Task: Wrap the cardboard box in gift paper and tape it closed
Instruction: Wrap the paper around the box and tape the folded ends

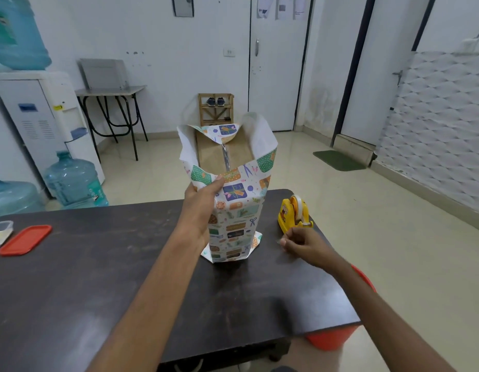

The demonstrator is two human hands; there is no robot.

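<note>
At the far left of the dark table point(98, 264), well apart from the work: a clear container point(1, 233) beside a red lid point(25, 239).

Mid-table: left hand point(203, 200) reaching forward on a nearly straight forearm. Clamped round the upper part of the upright cardboard box point(219, 154), thumb pressing the near flap of gift paper point(233, 224) against the top edge.

Box on end, long axis vertical. Paper at the bottom folded under and splayed on the tabletop. Top end open, with brown cardboard and its taped seam showing between raised paper flaps.

To the right of the box and lower, near the table's far corner: right hand point(302, 244) just in front of the yellow tape dispenser point(294, 213). Fingers curled, thumb and forefinger seemingly pinched on a short clear tape strip point(281, 241), too faint to be sure of.

Likely next: fold the flaps over, then carry the strip up and leftward from the right hand to the open top, with the near flap pinned by the left.
</note>
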